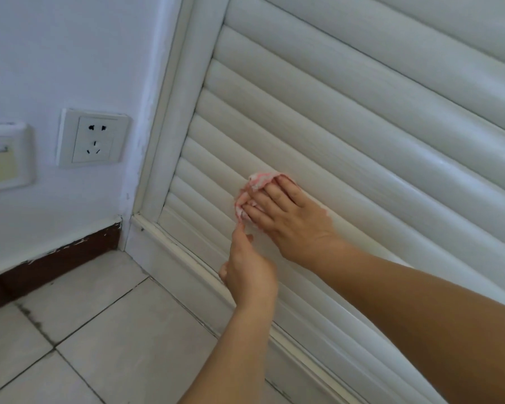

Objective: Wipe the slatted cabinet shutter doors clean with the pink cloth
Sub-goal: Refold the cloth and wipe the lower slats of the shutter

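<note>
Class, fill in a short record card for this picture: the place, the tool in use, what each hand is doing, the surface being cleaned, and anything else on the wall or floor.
place: a room corner where a white wall meets a cabinet
tool: pink cloth, bunched up
right hand: right hand presses the cloth flat against the slats, fingers straight
left hand: left hand reaches toward the cloth's lower edge, holding nothing
surface: white slatted shutter door, low section near its frame
wall: power socket; a second wall plate beside it
floor: pale floor tiles, dark skirting board
</note>
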`<state>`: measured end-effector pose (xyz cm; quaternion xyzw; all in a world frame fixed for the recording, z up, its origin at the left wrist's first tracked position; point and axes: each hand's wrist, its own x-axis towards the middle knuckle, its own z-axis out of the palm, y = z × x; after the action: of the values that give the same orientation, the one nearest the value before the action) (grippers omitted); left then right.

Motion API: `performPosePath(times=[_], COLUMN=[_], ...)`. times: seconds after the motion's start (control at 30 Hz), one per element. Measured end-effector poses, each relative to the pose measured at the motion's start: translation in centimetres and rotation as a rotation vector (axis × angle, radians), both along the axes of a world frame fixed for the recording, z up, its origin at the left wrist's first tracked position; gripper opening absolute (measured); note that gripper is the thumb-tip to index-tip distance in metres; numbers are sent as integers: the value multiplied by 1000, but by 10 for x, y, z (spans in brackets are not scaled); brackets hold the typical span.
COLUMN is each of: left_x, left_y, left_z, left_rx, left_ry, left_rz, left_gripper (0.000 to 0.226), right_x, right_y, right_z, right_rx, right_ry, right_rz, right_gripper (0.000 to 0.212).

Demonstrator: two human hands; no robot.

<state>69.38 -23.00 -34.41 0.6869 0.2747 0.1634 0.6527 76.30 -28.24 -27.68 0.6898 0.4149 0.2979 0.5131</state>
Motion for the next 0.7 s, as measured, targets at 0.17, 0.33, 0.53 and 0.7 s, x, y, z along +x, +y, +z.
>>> performPosePath(times=[0.17, 0.33, 0.53, 0.7], left_x=[1, 0, -3, -5], left_y=[-9, -9, -11, -18], left_z=[-6, -5, -2, 1], left_rx=[-53, -52, -95, -175], left_ry=[-50, -57, -63, -95], left_rz=[-74, -73, -92, -83], left_gripper=[83, 86, 85, 85], right_x=[-7, -40, -43, -14], right_y=[-30, -99, -79, 12], right_z=[2, 9, 14, 15], right_rx=[66, 151, 294, 349], right_ry=[49, 167, 228, 244], right_rz=[41, 13, -2, 50], right_gripper=[56, 58, 59, 57])
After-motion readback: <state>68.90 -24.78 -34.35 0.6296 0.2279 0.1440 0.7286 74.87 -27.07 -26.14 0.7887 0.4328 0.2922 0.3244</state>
